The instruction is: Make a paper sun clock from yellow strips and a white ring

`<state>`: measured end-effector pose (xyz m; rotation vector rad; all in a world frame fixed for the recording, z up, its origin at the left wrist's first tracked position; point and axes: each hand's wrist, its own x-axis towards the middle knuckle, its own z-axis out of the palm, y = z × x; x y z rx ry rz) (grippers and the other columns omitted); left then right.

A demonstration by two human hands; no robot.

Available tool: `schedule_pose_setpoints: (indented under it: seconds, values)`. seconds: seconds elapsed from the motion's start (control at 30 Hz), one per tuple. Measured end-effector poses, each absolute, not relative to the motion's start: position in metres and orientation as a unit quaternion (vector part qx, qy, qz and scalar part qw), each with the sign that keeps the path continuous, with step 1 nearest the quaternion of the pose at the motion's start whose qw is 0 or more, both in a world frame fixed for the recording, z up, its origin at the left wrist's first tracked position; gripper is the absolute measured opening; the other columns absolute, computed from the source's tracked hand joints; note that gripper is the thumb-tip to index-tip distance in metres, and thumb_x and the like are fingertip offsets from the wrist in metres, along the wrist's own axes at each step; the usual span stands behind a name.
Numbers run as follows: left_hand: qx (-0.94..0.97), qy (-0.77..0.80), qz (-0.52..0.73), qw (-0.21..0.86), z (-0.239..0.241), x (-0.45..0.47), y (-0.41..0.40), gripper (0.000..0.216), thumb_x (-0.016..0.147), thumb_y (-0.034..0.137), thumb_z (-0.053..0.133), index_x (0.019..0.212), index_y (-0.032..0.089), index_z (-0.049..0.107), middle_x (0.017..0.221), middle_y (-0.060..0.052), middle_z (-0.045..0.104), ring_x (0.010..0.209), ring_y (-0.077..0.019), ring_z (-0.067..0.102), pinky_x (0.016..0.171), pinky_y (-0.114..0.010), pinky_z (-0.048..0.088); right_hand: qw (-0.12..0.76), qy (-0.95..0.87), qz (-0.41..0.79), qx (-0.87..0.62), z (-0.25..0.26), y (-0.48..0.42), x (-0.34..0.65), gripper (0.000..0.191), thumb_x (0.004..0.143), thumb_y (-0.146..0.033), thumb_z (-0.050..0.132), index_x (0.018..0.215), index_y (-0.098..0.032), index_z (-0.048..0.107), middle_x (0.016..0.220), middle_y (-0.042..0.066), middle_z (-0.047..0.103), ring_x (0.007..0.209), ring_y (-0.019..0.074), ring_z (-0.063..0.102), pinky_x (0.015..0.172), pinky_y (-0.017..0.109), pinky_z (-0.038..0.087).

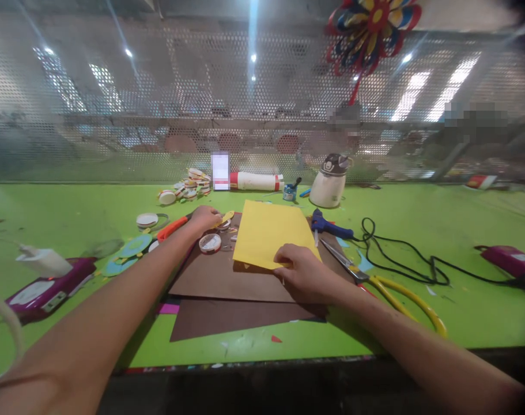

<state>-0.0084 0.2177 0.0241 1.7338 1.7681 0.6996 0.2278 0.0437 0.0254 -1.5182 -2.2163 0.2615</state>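
A yellow paper sheet (pixel 271 230) lies on brown paper sheets (pixel 219 276) on the green table (pixel 72 213). My right hand (pixel 305 271) presses on the yellow sheet's near edge, fingers curled over it. My left hand (pixel 205 219) reaches forward to the left of the sheet and closes around a small yellow piece (pixel 227 217) beside an orange-handled tool (pixel 172 227). A round tape roll (pixel 210 242) lies just below that hand.
Yellow-handled scissors (pixel 387 285), a blue glue gun (pixel 329 226) with a black cable (pixel 400 253), a white jug (pixel 329 181), a glue tube (pixel 256 181), tape rolls (pixel 188 187), paper circles (pixel 130 251) and magenta devices (pixel 50 288) (pixel 510 259) surround the sheets. A mesh wall stands behind.
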Motion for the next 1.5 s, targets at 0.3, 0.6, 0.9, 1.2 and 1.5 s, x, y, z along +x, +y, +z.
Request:
schedule_pose_setpoints:
  seconds: [0.3,0.6,0.9,1.2,1.5]
  values:
    - [0.69,0.643,0.299,0.144,0.057,-0.014,0.183,0.03,0.063,0.028,0.069,0.09,0.013,0.069,0.086,-0.009,0.07,0.084,-0.0256,0.061,0.066,-0.027,0.041,0.248,-0.802,0.117,-0.53,0.029,0.039,0.232,0.012,0.079,-0.024,0.061,0.081,-0.015,0.068,0.08,0.006,0.068,0.073,0.0166,0.059,0.065,0.026,0.042]
    - [0.756,0.573,0.197,0.246,0.063,0.002,0.077,0.036,0.068,0.055,0.061,0.059,0.02,0.063,0.041,-0.001,0.056,0.042,-0.0171,0.053,0.047,-0.026,0.033,0.266,-0.837,0.08,-0.471,0.021,0.037,0.235,0.013,0.079,-0.023,0.06,0.085,-0.014,0.068,0.08,0.007,0.064,0.073,0.0169,0.057,0.065,0.027,0.041]
    - [0.55,0.56,0.316,0.533,0.047,0.015,0.052,0.026,0.063,0.035,0.073,0.066,0.017,0.054,0.058,-0.006,0.068,0.046,-0.0145,0.058,0.043,-0.022,0.04,0.301,-0.843,0.065,-0.441,0.02,0.035,0.24,0.016,0.078,-0.02,0.06,0.091,-0.013,0.066,0.084,0.009,0.062,0.076,0.0185,0.057,0.068,0.03,0.045]
    - [0.46,0.512,0.385,0.615,0.038,0.012,0.042,0.03,0.056,0.028,0.078,0.061,0.018,0.05,0.059,-0.005,0.066,0.053,-0.0154,0.061,0.051,-0.026,0.048,0.308,-0.872,0.013,-0.38,0.032,0.022,0.227,0.016,0.083,-0.015,0.054,0.098,-0.014,0.06,0.093,0.011,0.057,0.09,0.0222,0.047,0.076,0.036,0.044]
    - [0.433,0.477,0.395,0.655,0.04,0.022,0.038,0.026,0.058,0.022,0.077,0.062,0.018,0.052,0.058,-0.003,0.064,0.053,-0.014,0.059,0.049,-0.025,0.049,0.251,-0.893,-0.095,-0.361,0.028,0.019,0.225,0.017,0.088,-0.011,0.045,0.082,-0.014,0.061,0.083,0.01,0.057,0.076,0.0197,0.041,0.069,0.035,0.038]
